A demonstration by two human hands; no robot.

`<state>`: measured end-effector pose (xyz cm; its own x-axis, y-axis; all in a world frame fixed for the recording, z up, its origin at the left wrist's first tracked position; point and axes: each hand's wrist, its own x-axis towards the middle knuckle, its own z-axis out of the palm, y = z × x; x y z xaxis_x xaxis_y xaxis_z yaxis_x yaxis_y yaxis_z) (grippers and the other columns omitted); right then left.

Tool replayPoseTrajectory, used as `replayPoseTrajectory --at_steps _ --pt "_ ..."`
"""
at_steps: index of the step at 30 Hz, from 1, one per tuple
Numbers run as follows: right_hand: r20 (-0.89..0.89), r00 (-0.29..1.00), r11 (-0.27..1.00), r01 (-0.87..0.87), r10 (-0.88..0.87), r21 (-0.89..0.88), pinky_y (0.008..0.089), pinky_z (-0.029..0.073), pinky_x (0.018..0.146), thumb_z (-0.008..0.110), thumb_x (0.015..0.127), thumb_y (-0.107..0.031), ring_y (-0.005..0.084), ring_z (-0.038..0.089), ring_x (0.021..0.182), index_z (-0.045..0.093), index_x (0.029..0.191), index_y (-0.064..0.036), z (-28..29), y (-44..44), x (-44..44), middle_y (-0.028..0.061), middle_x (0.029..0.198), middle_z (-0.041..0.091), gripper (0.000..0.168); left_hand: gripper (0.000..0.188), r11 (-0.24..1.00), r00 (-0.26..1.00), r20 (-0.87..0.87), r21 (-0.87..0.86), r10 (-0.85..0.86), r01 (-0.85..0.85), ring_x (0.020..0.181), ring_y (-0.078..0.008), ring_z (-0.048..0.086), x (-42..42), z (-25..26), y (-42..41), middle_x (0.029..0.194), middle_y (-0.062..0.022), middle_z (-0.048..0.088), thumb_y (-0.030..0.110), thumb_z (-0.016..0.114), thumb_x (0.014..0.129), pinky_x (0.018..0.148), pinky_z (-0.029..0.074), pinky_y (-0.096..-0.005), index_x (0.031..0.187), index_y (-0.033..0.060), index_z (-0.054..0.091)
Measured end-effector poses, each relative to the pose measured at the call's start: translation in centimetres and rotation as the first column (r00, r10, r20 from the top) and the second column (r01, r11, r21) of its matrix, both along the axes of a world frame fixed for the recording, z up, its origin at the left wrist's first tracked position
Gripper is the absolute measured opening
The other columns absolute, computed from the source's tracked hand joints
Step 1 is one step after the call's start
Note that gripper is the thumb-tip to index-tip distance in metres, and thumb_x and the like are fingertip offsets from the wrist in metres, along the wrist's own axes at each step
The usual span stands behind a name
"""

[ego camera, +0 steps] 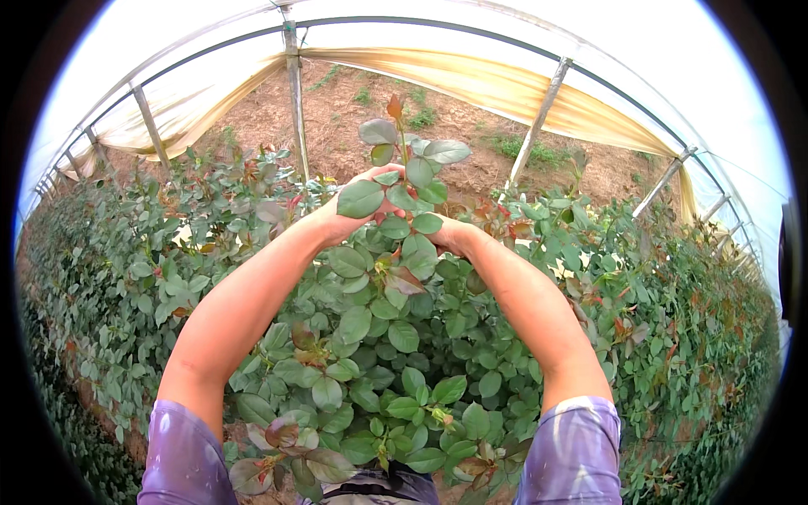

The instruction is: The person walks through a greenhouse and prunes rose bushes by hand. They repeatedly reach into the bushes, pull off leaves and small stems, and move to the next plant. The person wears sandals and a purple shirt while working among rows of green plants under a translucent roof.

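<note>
A tall leafy rose shoot [404, 142] with a reddish tip rises in front of me. My left hand [360, 205] is curled around it from the left, its fingers partly behind the leaves. Lower on the other side, my right hand [447, 235] reaches in close to the same stem. Leaves cover most of its fingers, so its grip is hidden. Below both hands, between my forearms, the rose bush [379, 328] spreads dense green leaves. A young shoot with reddish leaves [404, 281] sits just under my hands.
Rose foliage continues to the left [126, 284] and right [688, 322]. Behind it stand wooden posts [295, 107] under a curved plastic greenhouse cover [404, 35]. A yellowish sheet [480, 82] hangs along the side, with a bare earth bank [360, 120] beyond.
</note>
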<state>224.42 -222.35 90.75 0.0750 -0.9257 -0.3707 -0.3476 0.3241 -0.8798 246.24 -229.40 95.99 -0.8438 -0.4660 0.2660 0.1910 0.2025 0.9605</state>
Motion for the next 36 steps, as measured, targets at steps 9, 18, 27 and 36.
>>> replayPoseTrajectory --at_steps 9,18,27,36 --pt "-0.047 0.637 0.442 0.478 -0.769 -0.759 0.0364 0.053 0.073 0.059 0.093 -0.023 0.0198 0.07 0.079 0.07 0.104 -0.004 1.4 2.6 0.4 0.0115 0.084 0.073 0.025 0.028 0.989 0.986 0.132 -0.096 -0.1 0.113 0.104 -0.0117 0.067 -0.6 -0.6 -2.5 0.118 -0.0061 0.073 0.015 0.071 0.1 0.092 0.055 -0.0295 0.124 0.003 0.069" --pt "-0.437 0.658 0.7 0.198 -0.614 -0.686 0.0405 0.058 0.085 0.077 0.086 -0.041 0.0258 0.076 0.091 0.075 0.103 0.0 12.9 7.6 6.1 0.0198 0.092 0.077 0.045 0.022 0.996 1.0 -0.006 -0.084 0.019 -0.019 0.086 -0.0111 0.071 -4.3 -3.1 -0.1 0.099 -0.0048 0.077 0.005 0.078 0.093 0.079 0.059 -0.0305 0.114 0.0007 0.073" --pt "-0.029 0.883 0.806 0.414 -0.469 -0.423 0.0297 0.053 0.055 0.073 0.096 -0.014 0.0135 0.065 0.063 0.07 0.098 0.0 11.3 8.8 3.4 0.0059 0.081 0.073 0.014 0.023 0.944 0.981 -0.19 0.312 -0.046 0.105 0.097 -0.0168 0.074 -4.2 -4.2 2.1 0.114 -0.0079 0.075 0.011 0.072 0.101 0.09 0.063 -0.0304 0.12 -0.001 0.068" --pt "0.197 0.859 0.145 0.296 -0.472 -0.944 0.0298 0.06 0.072 0.06 0.103 -0.006 0.0103 0.067 0.087 0.062 0.116 0.001 14.1 13.9 7.1 0.006 0.094 0.067 0.015 0.02 0.95 0.983 -0.174 0.292 -0.06 0.11 0.097 -0.0174 0.074 -4.3 -4.1 2.6 0.11 -0.0115 0.077 0.003 0.074 0.095 0.084 0.062 -0.0317 0.115 -0.0001 0.071"
